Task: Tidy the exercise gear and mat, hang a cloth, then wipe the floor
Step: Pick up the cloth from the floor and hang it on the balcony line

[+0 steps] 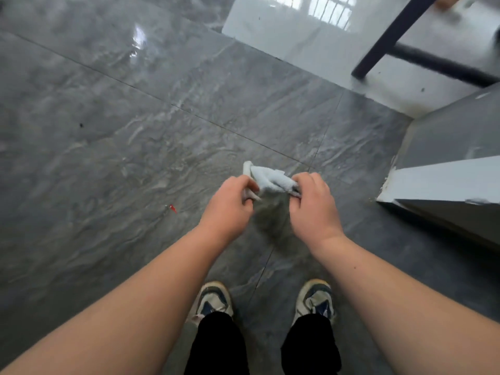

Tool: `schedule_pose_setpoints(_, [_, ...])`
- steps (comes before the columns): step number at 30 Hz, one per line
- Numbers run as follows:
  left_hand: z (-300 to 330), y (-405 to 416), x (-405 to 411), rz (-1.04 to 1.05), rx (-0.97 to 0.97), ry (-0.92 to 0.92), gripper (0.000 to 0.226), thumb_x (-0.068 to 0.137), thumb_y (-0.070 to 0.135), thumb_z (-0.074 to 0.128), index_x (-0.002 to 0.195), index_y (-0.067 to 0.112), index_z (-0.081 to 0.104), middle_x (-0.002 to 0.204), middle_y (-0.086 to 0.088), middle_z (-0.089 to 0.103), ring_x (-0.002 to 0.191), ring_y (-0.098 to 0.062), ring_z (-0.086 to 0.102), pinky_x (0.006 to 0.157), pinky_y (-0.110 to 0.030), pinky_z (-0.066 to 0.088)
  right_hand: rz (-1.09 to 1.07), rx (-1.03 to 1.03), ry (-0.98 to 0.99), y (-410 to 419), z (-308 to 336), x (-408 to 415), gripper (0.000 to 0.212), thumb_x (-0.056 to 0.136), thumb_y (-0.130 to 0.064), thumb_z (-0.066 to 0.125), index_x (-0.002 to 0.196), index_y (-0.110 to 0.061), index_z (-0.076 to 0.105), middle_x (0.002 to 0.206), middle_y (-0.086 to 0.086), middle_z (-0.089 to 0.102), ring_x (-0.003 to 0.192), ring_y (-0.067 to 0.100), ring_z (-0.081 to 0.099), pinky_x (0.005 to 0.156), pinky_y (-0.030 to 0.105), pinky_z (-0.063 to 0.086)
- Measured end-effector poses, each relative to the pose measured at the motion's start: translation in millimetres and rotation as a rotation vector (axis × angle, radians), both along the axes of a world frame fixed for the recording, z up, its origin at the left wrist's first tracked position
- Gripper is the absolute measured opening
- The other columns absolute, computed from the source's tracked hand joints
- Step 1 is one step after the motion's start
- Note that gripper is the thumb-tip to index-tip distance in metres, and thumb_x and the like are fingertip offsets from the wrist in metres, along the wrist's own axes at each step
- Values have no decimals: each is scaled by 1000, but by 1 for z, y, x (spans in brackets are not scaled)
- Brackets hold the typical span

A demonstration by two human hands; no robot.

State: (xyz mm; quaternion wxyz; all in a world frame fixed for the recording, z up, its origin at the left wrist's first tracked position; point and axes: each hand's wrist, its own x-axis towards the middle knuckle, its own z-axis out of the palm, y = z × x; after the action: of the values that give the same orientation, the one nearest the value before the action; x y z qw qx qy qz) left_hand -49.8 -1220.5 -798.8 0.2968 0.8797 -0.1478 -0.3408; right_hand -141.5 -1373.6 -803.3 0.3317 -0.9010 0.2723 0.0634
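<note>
The fingers (250, 185) of the left hand (230, 205) and of the right hand (311, 204) are curled around a small pale cloth (270, 180), held bunched between them above the glossy grey tiled floor (121, 117). Near the right stands a white cabinet (446, 180); beyond it, a dark chair leg (389, 36).

cloth (270, 180): pale, nubby terry | floor (135, 117): glossy grey marbled tile | shoes (213, 299): scuffed fabric

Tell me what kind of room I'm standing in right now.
Probably an indoor room of a home or flat: a glossy grey tiled floor, a dark furniture leg on a paler floor section, and barred-window light reflected there. Both hands grip a pale cloth.
</note>
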Motion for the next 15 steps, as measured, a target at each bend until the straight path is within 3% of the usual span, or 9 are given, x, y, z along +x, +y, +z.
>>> schedule_pose_setpoints(4, [145, 7, 35, 85, -87, -37, 36, 82, 4, 56, 106, 31, 59, 89, 14, 51, 73, -5, 47, 67, -16, 33, -15, 101, -146, 1, 138, 27, 20, 85, -4, 57, 102, -14, 58, 99, 5, 52, 93, 29, 52, 82, 44, 44])
schedule_pose_setpoints(8, [333, 17, 68, 101, -136, -85, 43, 84, 5, 56, 117, 33, 56, 82, 17, 54, 69, 0, 51, 69, -19, 37, -53, 163, -211, 9, 326, 51, 14, 91, -7, 55, 102, -15, 57, 99, 3, 53, 88, 21, 51, 77, 37, 42])
schedule_pose_setpoints(13, [555, 45, 86, 57, -257, -255, 51, 82, 9, 59, 124, 35, 49, 90, 1, 60, 77, -19, 60, 75, -38, 53, -8, 134, -444, 29, 550, 64, 19, 85, 1, 58, 100, -12, 57, 94, 4, 53, 85, 17, 48, 75, 27, 36])
schedule_pose_setpoints(15, [630, 58, 86, 67, -314, -346, 55, 80, 5, 61, 128, 30, 51, 83, 6, 56, 75, -21, 59, 75, -41, 53, 36, 85, -541, 39, 625, 66, 22, 82, 1, 59, 100, -12, 58, 92, 3, 53, 82, 14, 47, 73, 24, 35])
